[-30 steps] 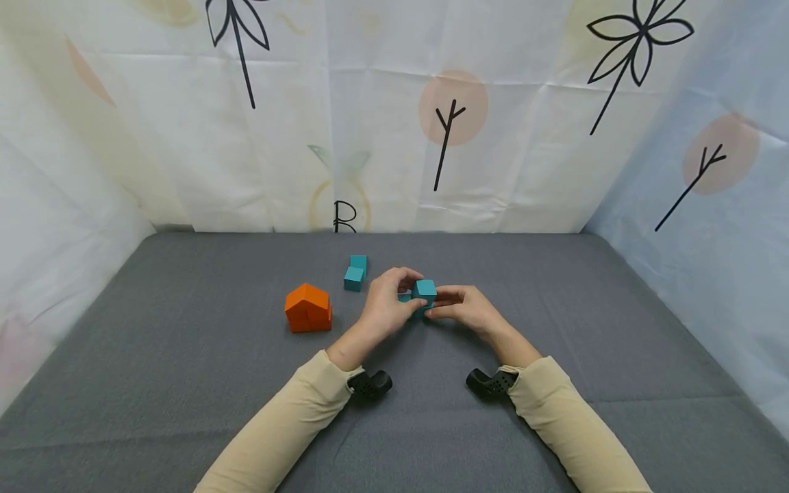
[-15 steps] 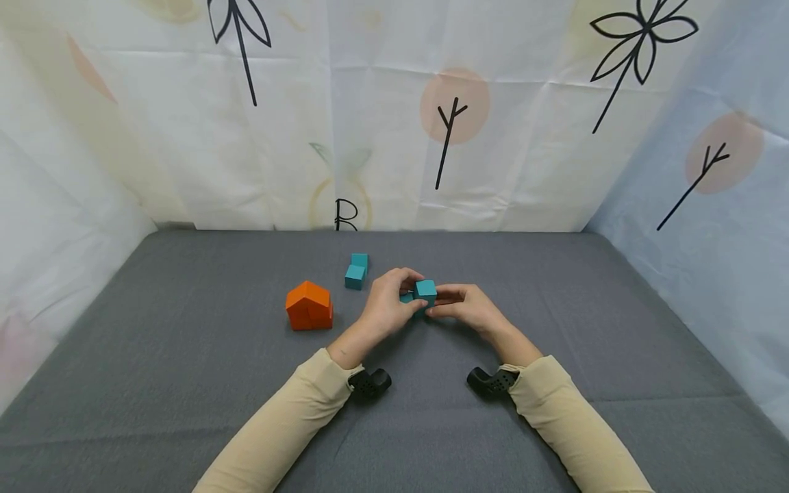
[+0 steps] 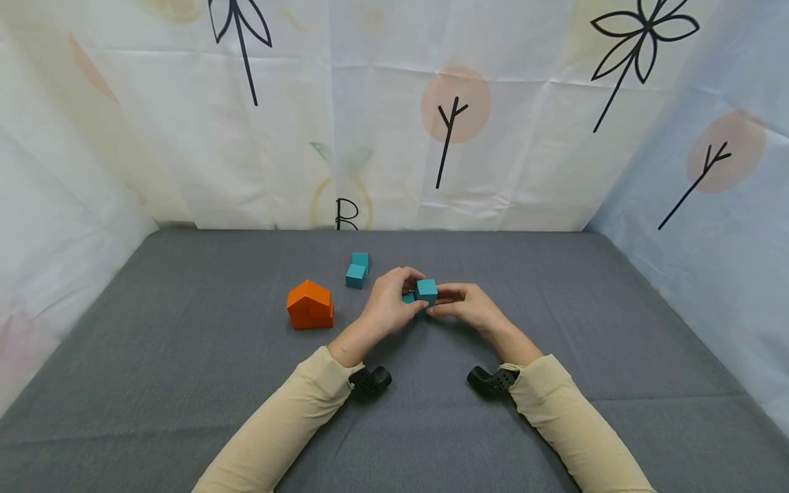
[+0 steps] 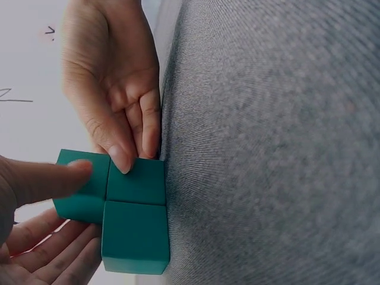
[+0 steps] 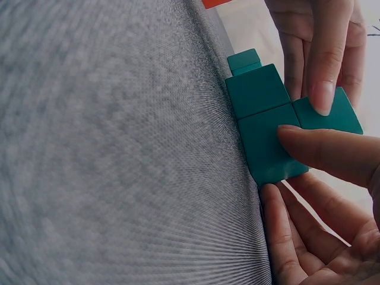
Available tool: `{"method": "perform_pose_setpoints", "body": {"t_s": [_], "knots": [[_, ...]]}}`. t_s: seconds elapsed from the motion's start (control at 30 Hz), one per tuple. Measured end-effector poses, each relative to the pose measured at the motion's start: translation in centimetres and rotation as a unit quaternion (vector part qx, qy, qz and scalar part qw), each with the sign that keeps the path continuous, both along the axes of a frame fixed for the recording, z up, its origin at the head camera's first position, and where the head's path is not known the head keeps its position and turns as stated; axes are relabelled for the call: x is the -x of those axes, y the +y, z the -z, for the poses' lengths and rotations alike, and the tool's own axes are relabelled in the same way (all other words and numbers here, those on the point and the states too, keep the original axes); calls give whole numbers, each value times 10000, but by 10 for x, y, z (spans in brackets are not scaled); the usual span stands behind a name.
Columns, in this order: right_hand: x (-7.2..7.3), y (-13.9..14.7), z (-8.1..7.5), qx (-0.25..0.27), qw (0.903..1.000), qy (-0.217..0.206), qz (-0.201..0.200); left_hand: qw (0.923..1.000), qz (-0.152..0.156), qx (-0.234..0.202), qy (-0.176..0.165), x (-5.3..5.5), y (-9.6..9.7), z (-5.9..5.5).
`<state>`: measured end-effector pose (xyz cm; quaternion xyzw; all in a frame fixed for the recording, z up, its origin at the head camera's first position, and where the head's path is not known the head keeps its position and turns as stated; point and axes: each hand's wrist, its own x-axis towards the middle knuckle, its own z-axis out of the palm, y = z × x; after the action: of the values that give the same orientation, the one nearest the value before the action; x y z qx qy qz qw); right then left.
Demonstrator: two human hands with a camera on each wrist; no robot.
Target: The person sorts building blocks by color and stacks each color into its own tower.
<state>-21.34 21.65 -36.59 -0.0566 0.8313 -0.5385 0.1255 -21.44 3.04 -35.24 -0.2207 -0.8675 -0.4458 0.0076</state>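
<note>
Three teal cubes stand together in an L on the grey cloth: two side by side at the bottom, one on top at the right. My left hand [image 3: 390, 301] pinches the upper teal cube [image 3: 427, 287] between thumb and fingers. From the right, my right hand [image 3: 467, 306] grips the lower right teal cube [image 5: 261, 142], its thumb on the near face and its fingers behind. The lower left teal cube [image 4: 136, 234] sits beside it, touched by neither thumb. Fine seams show where the cubes meet.
Left of my left hand stands an orange block shape [image 3: 309, 308] with a peaked top. Farther back are more teal blocks [image 3: 355, 275], stepped in height. Printed cloth walls [image 3: 382, 150] border the grey cloth surface [image 3: 185, 383] at the back and sides.
Both hands keep their holds on the cubes. The upper cube and my left fingers have shifted very slightly to the right; the whole view has drifted a little.
</note>
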Motion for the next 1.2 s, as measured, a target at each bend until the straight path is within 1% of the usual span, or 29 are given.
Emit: {"method": "perform_pose_setpoints", "body": {"t_s": [0.07, 0.13, 0.23, 0.3, 0.37, 0.47, 0.57, 0.7, 0.8, 0.9, 1.03, 1.2], "knots": [[0, 0, 0, -4, 10000, -3, -3, 10000, 2, -29, -5, 0, -1, 0], [0, 0, 0, -29, 10000, -12, 22, 9999, -9, -87, 62, 0, -2, -1], [0, 0, 0, -46, 10000, -21, 46, 9992, -55, -311, 248, 1, -4, 0], [0, 0, 0, -66, 10000, -14, 69, 9978, -161, -501, 415, 1, -6, 0], [0, 0, 0, -90, 9999, 16, 71, 9955, -361, -695, 525, 2, -7, 1], [0, 0, 0, -157, 9998, 67, 95, 9906, -797, -857, 702, 2, -7, 2], [0, -1, 0, -195, 9997, 103, 104, 9855, -1210, -936, 739, 2, -6, 3], [0, -1, 1, -198, 9997, 116, 99, 9805, -1600, -938, 656, 3, -5, 4], [1, -1, 1, -188, 9997, 116, 108, 9769, -1830, -929, 599, 3, -5, 3], [1, -2, 1, -178, 9997, 115, 126, 9730, -2036, -890, 631, 3, -5, 1], [0, -1, 0, -190, 9997, 118, 133, 9700, -2194, -803, 676, 4, -5, 1], [-1, -1, 0, -173, 9997, 123, 101, 9693, -2293, -644, 610, 3, -6, 3]]}}
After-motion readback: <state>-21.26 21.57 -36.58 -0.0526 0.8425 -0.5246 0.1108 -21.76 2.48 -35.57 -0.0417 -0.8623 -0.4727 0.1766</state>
